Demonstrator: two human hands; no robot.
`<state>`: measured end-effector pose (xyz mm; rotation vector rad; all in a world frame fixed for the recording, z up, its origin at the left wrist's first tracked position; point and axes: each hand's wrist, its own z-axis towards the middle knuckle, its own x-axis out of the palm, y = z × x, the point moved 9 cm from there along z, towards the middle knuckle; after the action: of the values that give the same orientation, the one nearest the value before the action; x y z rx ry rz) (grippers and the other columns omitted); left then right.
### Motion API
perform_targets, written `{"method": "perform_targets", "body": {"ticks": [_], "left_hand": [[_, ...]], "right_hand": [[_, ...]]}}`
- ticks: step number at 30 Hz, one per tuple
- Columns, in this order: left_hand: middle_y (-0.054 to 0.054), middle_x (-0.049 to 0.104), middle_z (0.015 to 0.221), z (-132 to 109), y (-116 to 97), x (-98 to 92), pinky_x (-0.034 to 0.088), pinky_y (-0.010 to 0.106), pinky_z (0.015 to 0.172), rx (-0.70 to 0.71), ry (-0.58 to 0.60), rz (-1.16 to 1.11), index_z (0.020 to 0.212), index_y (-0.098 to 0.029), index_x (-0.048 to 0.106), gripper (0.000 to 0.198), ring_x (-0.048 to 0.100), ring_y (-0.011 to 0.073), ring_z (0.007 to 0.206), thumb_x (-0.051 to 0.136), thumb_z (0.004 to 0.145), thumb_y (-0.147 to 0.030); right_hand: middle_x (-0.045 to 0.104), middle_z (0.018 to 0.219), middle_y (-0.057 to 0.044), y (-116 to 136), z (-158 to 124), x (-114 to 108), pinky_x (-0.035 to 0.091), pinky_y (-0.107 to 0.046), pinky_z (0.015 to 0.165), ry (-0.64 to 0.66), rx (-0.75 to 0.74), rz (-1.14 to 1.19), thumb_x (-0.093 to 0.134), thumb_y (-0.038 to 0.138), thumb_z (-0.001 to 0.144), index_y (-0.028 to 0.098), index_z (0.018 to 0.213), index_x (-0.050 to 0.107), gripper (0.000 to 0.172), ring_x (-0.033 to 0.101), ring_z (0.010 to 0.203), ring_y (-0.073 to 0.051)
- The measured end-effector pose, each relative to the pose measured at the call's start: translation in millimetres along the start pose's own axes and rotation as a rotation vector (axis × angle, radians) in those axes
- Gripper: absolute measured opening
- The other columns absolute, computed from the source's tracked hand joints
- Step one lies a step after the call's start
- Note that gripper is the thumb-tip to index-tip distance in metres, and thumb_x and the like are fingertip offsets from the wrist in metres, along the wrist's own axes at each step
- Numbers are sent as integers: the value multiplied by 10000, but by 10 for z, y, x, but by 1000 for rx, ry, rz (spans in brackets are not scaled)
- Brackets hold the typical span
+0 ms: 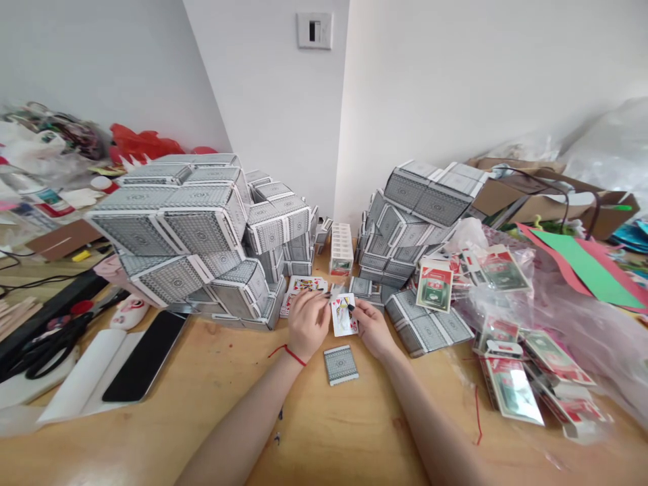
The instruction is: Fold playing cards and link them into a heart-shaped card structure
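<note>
My right hand (372, 327) pinches a face-up playing card (344, 316) by its right edge, above the wooden table. At the card's upper left, my left hand (308, 325) has its fingers bent together. A small whitish bit shows by its fingertips, too small to name. Just below the hands, a grey-backed block of cards (341, 365) lies on the table. Behind my left hand are face-up playing cards (304, 286), partly hidden by it. A short row of card pieces (341, 248) stands farther back, between the stacks.
Tall structures of grey-backed cards rise at left (197, 223) and right (415, 223). Red-and-green card boxes (511, 385) and plastic wrap lie at right. A black phone (146, 356) and scissors (61, 341) are at left. Behind stands a white wall (273, 88).
</note>
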<state>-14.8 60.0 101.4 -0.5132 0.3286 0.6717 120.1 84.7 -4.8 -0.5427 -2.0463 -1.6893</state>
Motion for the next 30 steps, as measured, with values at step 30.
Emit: {"method": "perform_targets", "body": {"ticks": [30], "left_hand": [[32,618,735,-285,355,670,478,245,609,-544,440,-546,1031,-158,572,275,568,122,637,491,776,-220]], "right_hand": [[658,681,-13,107,9,-308,445,-273,534,-280,-126,-100,740,304,540,170,784,596,314,568,542,-144]]}}
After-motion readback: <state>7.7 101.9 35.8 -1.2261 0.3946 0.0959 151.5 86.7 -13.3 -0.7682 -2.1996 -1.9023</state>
